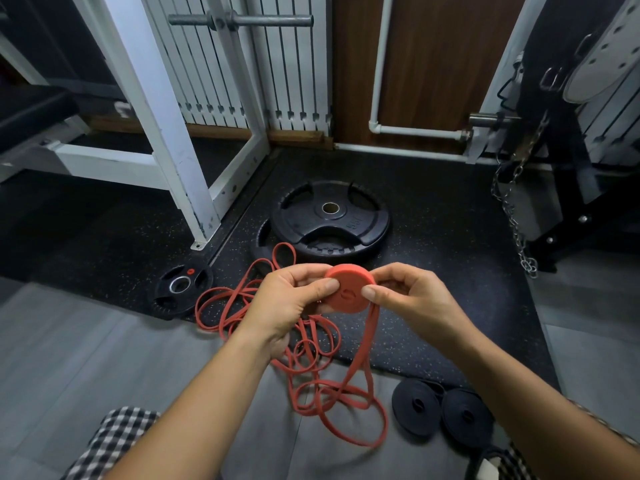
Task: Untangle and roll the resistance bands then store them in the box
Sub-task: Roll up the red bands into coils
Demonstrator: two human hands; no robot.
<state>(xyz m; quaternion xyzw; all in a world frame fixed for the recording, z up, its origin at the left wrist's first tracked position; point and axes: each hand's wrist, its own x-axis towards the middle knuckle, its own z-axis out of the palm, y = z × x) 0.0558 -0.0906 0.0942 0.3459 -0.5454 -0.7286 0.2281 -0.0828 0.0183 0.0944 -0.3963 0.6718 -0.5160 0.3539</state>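
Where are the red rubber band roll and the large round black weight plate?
Red rubber band roll (pixel 348 293): head view, its flat face.
Large round black weight plate (pixel 362 223): head view, face beside hub.

Left forearm (pixel 207 393) and right forearm (pixel 519 389) angle in from below, left hand (pixel 289 301) and right hand (pixel 414 299) both pinching the red band roll (pixel 348 296), 2 thumbs (pixel 323 286) flat on its face, fingers (pixel 393 271) curled behind.

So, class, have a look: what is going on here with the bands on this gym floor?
A person holds a flat coil of red rubber resistance band, pinched between the left hand and the right hand, thumbs on its face. Its loose tail hangs down to a tangle of red bands on the floor. Two black rolled bands lie to the right, already wound. No box is in view.
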